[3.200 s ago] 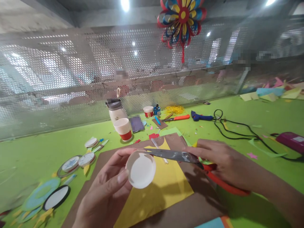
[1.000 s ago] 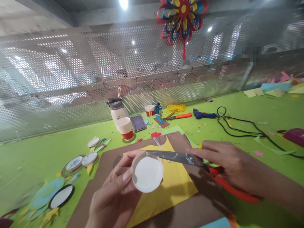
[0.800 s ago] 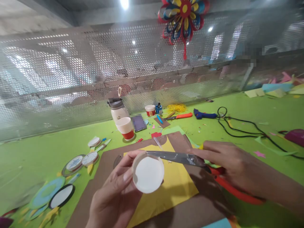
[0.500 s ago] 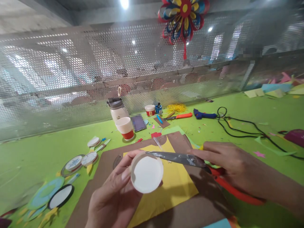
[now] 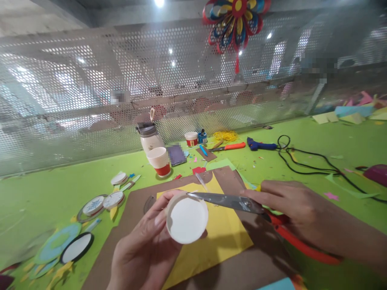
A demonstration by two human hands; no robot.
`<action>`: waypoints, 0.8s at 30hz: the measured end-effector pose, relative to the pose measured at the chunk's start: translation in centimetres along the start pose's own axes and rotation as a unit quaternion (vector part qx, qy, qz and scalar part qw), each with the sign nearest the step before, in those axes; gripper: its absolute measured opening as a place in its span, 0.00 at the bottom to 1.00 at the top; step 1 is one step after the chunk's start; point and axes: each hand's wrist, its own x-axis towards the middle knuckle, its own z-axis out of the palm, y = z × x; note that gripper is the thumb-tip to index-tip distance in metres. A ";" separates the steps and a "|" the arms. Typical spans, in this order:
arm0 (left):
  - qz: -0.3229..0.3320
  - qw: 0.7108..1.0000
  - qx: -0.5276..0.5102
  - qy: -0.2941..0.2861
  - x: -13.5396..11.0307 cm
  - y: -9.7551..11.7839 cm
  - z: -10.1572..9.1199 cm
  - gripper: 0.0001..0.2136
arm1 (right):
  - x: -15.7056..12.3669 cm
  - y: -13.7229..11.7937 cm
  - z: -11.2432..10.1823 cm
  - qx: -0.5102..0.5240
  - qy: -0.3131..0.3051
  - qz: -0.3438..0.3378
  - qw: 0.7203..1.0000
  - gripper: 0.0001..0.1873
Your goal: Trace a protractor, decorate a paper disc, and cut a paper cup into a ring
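My left hand (image 5: 145, 249) is closed round a shallow white cup bottom (image 5: 186, 219), its round base facing me and its rim cut low and ragged. My right hand (image 5: 290, 207) grips red-handled scissors (image 5: 242, 203), forefinger laid along the blade. The grey blades point left and their tips meet the cup's upper rim. Both hands hover over a yellow paper sheet (image 5: 220, 235) lying on brown card (image 5: 250, 266).
On the green table (image 5: 45, 189) lie round paper discs (image 5: 93, 205) at the left. A red-and-white paper cup (image 5: 159, 161), a bottle (image 5: 149, 137), a blue glue gun (image 5: 260, 145) with black cable (image 5: 305, 163) and orange-handled cutter (image 5: 229, 147) sit further back. Perforated metal screen behind.
The cup bottom has turned a little in my left hand, and a notch now shows in its left rim. The scissors have stayed at the upper rim.
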 end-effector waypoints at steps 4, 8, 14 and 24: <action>-0.006 1.000 0.015 0.008 0.0 0.1 -0.1 0.13 | -0.1 0.2 0.1 -0.004 0.003 -0.010 1.000 0.21; -0.014 1.000 0.009 0.025 -0.1 0.1 -0.3 0.15 | -0.2 0.2 0.2 -0.013 0.006 -0.013 1.000 0.21; -0.018 0.999 0.023 0.030 -0.2 0.3 -0.1 0.14 | -0.1 0.1 0.1 -0.019 0.014 -0.021 1.000 0.20; -0.043 0.999 -0.002 0.022 -0.4 0.9 0.1 0.14 | 0.0 0.4 0.3 -0.010 -0.009 -0.017 1.000 0.22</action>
